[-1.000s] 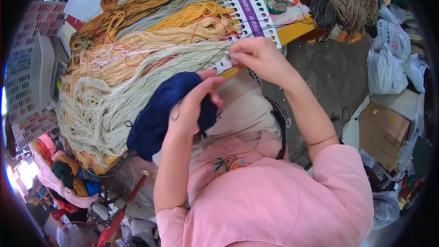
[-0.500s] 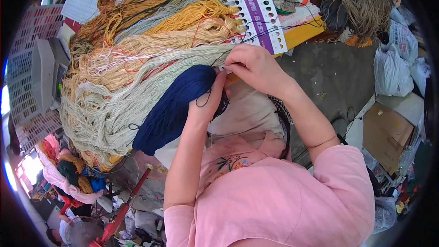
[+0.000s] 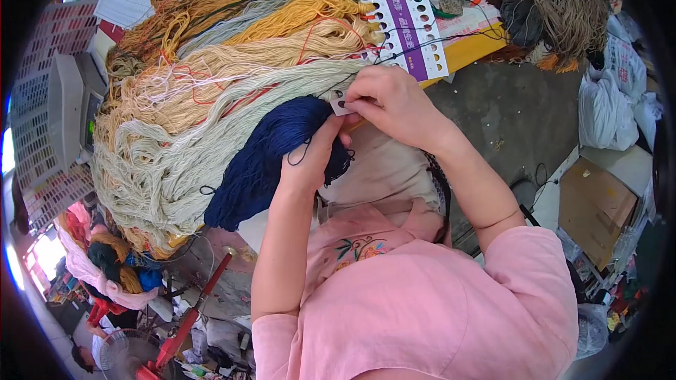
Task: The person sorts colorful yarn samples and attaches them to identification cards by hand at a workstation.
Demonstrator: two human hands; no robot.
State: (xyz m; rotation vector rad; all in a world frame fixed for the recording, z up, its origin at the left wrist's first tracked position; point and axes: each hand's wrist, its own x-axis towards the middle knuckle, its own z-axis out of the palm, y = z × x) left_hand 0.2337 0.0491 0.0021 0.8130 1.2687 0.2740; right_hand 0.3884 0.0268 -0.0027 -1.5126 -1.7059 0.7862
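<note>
A dark navy skein of thread (image 3: 264,151) is gripped near its top end by my left hand (image 3: 313,151), its lower part hanging over pale green thread (image 3: 162,169). A small white card with a dark hole (image 3: 339,104) shows at the skein's top. My right hand (image 3: 391,105) pinches that card between thumb and fingers, close beside my left fingertips. Just beyond lies a white and purple punched thread card (image 3: 405,17), with thread bundles fixed along its left edge. A thin dark strand runs across it towards my right hand.
Orange, yellow and beige thread bundles (image 3: 296,24) cover the table. A grey-brown thread bundle (image 3: 556,0) hangs at upper right. White plastic bags (image 3: 607,112) and a cardboard piece (image 3: 595,200) lie on the right. A grey device (image 3: 70,105) stands left, a fan (image 3: 130,355) at lower left.
The small white card now shows more plainly between my hands. My left hand has shifted slightly, and the navy skein has bunched a little. My right hand keeps its pinch.
</note>
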